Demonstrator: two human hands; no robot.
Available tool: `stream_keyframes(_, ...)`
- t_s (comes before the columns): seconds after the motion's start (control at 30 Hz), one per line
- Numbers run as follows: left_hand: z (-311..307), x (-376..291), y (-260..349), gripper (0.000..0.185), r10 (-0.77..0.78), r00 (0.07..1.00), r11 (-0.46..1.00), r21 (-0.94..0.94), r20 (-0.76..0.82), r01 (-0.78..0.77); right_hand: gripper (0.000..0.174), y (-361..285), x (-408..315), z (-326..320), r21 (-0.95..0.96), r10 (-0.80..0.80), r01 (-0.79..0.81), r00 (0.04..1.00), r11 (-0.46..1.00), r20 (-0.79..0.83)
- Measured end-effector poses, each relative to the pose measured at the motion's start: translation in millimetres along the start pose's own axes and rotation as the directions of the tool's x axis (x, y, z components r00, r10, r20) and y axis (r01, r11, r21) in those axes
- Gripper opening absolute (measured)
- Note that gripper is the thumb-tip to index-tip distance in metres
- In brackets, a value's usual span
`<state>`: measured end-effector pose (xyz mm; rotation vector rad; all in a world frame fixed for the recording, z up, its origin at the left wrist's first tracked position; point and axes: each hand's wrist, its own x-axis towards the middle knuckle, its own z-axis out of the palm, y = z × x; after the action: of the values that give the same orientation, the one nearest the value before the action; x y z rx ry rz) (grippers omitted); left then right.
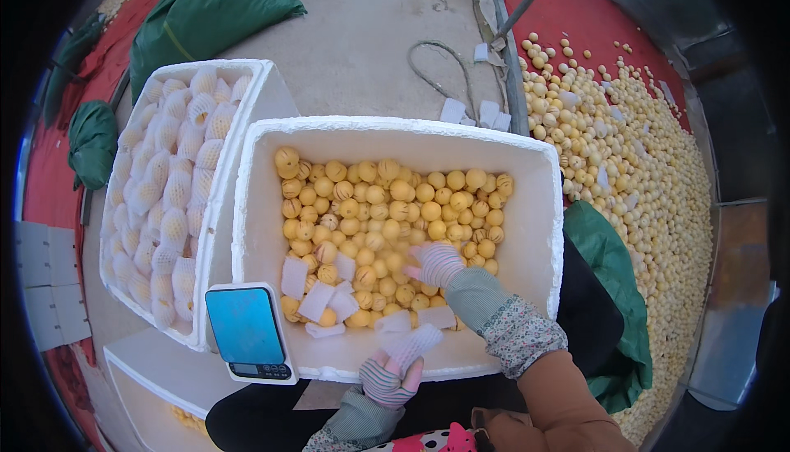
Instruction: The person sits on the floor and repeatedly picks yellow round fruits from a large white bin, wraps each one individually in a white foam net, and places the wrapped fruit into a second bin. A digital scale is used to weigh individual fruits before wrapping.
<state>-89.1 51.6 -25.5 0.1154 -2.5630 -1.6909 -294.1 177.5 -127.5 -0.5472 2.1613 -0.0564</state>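
Before me is a white polystyrene foam box [395, 124] with many round yellow pepino melons [375, 241], some streaked purple. My left hand [390, 379], in a striped fingerless glove, grips a white foam net sleeve [413, 346] over the box's near wall. My right hand [436, 263], gloved alike, reaches down among the melons right of the middle. Its fingers are blurred, and I cannot tell whether they hold a melon. Flat foam net sleeves [316, 301] lie on the melons at the near left, with others along the near side.
A digital scale [248, 332] rests at the box's near left corner. Left of it, another foam box [207, 217] holds sleeved fruit [176, 230]. Loose melons [642, 205] are heaped on red sheeting at right. Green sacks [203, 17] and a cord loop [432, 45] lie around.
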Motion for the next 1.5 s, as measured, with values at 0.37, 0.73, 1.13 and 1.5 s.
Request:
stream_keyframes(0.37,2,-3,-7,0.033,0.205,0.979,0.970,0.127,0.011,-0.205,0.061,71,57,-41,0.172,0.276,-0.245,0.942,0.954,-0.189)
stream_keyframes(0.73,1,-1,0,0.033,0.147,0.989,0.970,0.192,0.024,-0.148,0.065,53,23,23,0.182,0.304,-0.246,0.826,0.952,-0.474)
stream_keyframes(1.13,0,1,2,0.032,0.137,0.990,0.977,0.160,0.019,-0.138,0.046,64,-8,62,0.219,0.093,-0.013,0.928,0.976,-0.362)
stream_keyframes(1.5,3,4,4,0.028,-0.023,0.998,0.999,0.048,-0.063,0.026,0.057,96,17,6,0.862,0.332,-0.261,0.936,0.434,0.116)
